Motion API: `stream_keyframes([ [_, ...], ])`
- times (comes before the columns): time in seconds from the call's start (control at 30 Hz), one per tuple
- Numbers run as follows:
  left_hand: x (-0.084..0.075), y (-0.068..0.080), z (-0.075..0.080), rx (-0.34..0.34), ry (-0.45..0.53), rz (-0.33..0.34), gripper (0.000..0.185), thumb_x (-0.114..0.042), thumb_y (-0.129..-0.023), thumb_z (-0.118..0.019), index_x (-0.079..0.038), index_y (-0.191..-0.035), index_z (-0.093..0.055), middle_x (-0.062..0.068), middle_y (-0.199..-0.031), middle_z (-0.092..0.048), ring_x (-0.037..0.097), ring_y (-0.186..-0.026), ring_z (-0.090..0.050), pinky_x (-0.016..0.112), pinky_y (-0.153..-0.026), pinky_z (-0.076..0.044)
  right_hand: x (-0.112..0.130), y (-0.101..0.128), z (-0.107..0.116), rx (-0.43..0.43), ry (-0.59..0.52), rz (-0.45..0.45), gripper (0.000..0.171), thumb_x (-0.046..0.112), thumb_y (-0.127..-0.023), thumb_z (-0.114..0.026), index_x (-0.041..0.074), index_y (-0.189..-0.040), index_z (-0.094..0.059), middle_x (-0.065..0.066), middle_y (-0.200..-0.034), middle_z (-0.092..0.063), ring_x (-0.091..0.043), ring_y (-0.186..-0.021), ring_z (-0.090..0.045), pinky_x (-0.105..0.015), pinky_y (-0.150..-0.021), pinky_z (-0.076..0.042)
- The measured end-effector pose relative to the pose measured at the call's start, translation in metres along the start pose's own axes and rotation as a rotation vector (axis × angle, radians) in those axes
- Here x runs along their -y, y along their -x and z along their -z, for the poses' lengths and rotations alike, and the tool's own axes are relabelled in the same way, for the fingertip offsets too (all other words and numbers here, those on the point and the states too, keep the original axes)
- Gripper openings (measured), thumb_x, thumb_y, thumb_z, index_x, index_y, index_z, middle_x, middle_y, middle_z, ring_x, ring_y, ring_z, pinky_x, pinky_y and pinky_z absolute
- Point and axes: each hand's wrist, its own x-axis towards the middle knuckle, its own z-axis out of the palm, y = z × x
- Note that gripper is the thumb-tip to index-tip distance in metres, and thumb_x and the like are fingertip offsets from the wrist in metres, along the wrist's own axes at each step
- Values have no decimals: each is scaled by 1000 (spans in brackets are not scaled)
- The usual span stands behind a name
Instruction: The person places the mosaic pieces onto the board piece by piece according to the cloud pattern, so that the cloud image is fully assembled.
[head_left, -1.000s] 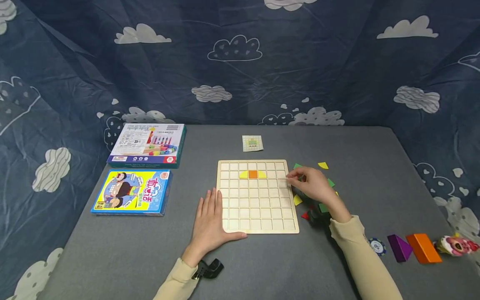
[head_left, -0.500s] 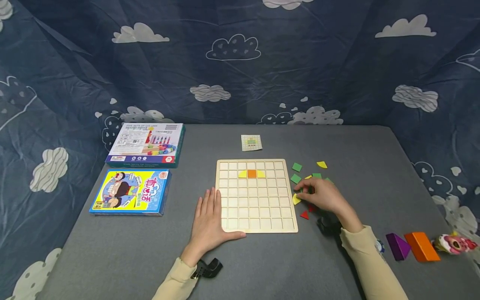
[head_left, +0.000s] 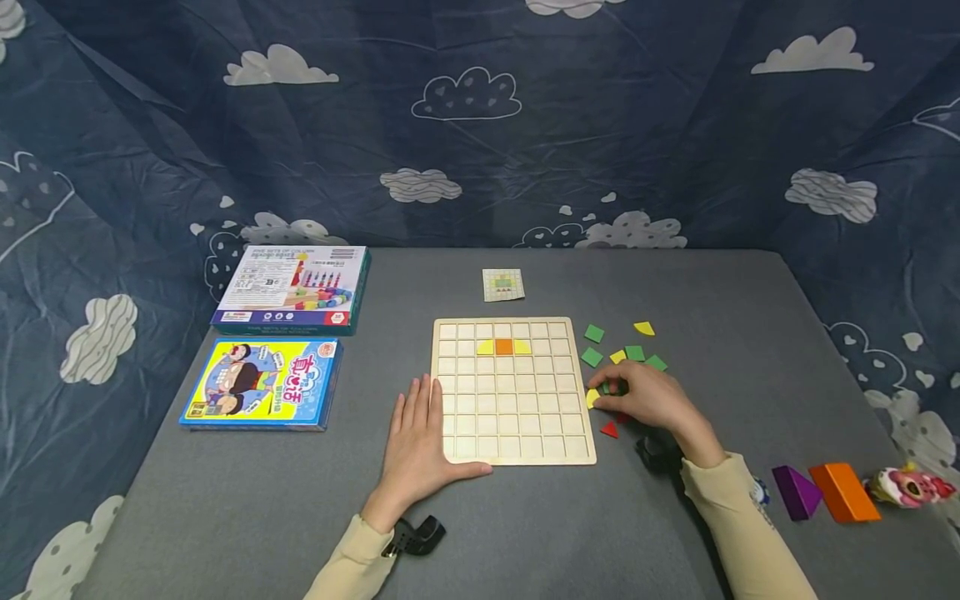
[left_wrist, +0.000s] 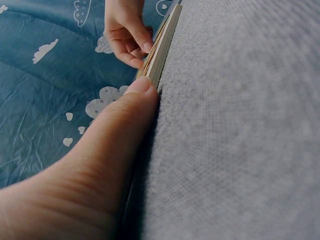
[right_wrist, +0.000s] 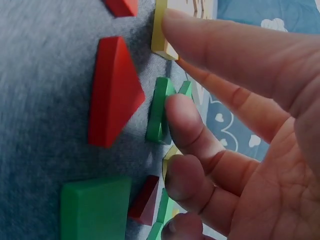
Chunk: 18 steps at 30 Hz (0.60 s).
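Note:
A wooden grid board (head_left: 517, 408) lies mid-table. An orange square tile (head_left: 504, 347) sits in its upper part between two yellow tiles with a curved edge. Flat against the table, my left hand (head_left: 414, 450) has its fingers along the board's left edge and its thumb along the front edge. The left wrist view shows the thumb tip at the board's side. Just right of the board, my right hand (head_left: 648, 400) pinches a yellow curved-edge tile (right_wrist: 159, 36) between thumb and index finger. Red triangle tiles (right_wrist: 112, 95) and green square tiles (right_wrist: 95, 207) lie around its fingers.
A small pattern card (head_left: 502, 285) lies behind the board. Two boxes, one white and purple (head_left: 288, 292), one blue and yellow (head_left: 262, 383), are at left. At right stand a purple block (head_left: 797, 493), an orange block (head_left: 846, 493) and a pink figurine (head_left: 909, 487).
My right hand has moved from the board's upper right edge down toward me, and its fingers have closed on a yellow tile. The left hand has stayed in place.

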Motion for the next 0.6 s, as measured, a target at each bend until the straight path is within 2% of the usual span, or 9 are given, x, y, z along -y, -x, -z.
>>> stream_keyframes([
  [0.37,1,0,0,0,5,1,136,-83,-58,-62,5,-149,-15,22,-155,-10,33,-142,-3,49,-112,-4,-2,4,-1,-16,34,-8,19,24,-77,-80,19,-87,-65,1,-77,-48,-13,-64,-42,-31,-52,-31],
  [0.6,0,0,0,4,1,1,136,-84,-58,-61,6,-149,-14,23,-154,-11,33,-142,-4,49,-112,-4,-5,6,-1,-27,-10,-21,23,24,-75,-81,15,-80,-60,0,-75,-49,-13,-63,-42,-31,-55,-32],
])
